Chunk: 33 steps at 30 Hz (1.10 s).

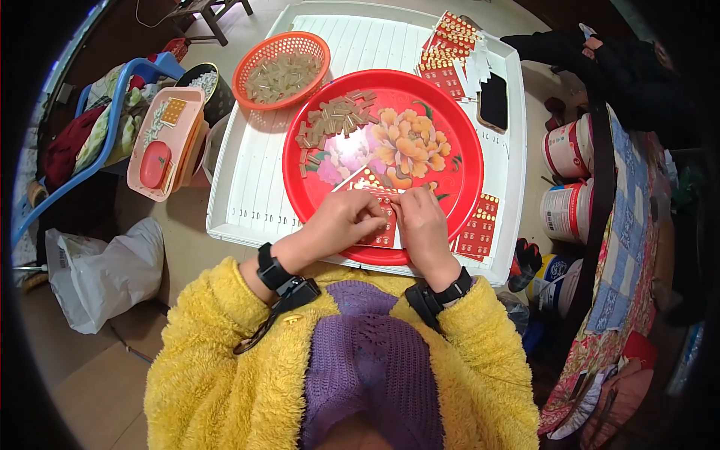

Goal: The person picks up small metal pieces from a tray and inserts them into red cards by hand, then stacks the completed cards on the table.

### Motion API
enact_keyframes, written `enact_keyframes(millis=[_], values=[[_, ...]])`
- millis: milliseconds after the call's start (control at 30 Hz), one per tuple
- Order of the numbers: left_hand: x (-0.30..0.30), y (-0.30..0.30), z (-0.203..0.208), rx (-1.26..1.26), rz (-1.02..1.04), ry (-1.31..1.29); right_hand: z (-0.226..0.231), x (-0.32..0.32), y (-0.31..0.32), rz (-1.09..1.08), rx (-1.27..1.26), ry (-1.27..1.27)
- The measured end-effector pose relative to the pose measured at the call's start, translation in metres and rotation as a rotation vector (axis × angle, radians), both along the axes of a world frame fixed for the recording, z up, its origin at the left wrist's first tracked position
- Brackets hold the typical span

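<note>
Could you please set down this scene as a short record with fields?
Left hand: fingers bent over the red card; grip unclear
Right hand: fingertips beside the left hand's, at the card; grip unclear
Round red tray: flower-patterned, on a white table; small tube-like pieces in its far left
Orange basket: left of the tray, far side; more pieces inside
Smartphone: dark screen, right side of the table
Other red cards: near the smartphone

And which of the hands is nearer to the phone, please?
Right. In the picture, the right hand is below the phone and to its left; the left hand is also below it, but farther left.
</note>
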<state>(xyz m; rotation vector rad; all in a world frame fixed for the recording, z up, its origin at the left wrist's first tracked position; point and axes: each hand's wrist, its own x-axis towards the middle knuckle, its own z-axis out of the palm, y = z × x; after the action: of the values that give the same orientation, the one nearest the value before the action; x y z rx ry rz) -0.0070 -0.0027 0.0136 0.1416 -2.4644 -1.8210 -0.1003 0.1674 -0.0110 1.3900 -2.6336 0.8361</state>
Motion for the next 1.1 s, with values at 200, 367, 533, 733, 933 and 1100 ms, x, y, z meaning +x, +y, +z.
enact_keyframes(millis=[200,367,533,733,933,1100], values=[[-0.005,0.006,-0.015,0.209,0.053,-0.193,0.004,0.001,0.003,0.051,-0.078,0.039],[-0.004,0.001,-0.028,0.230,0.020,-0.180,0.005,-0.001,0.006,0.035,-0.116,-0.066],[-0.003,-0.001,-0.029,0.215,-0.003,-0.201,0.003,-0.001,0.004,-0.050,-0.202,-0.388],[-0.003,0.000,-0.030,0.183,0.004,-0.138,0.003,0.002,0.006,-0.055,-0.250,-0.642],[-0.003,0.000,-0.031,0.184,0.010,-0.126,0.005,-0.003,0.002,-0.069,-0.112,-0.267],[-0.003,0.000,-0.030,0.250,0.011,-0.148,0.002,-0.001,0.007,-0.035,-0.146,-0.308]])
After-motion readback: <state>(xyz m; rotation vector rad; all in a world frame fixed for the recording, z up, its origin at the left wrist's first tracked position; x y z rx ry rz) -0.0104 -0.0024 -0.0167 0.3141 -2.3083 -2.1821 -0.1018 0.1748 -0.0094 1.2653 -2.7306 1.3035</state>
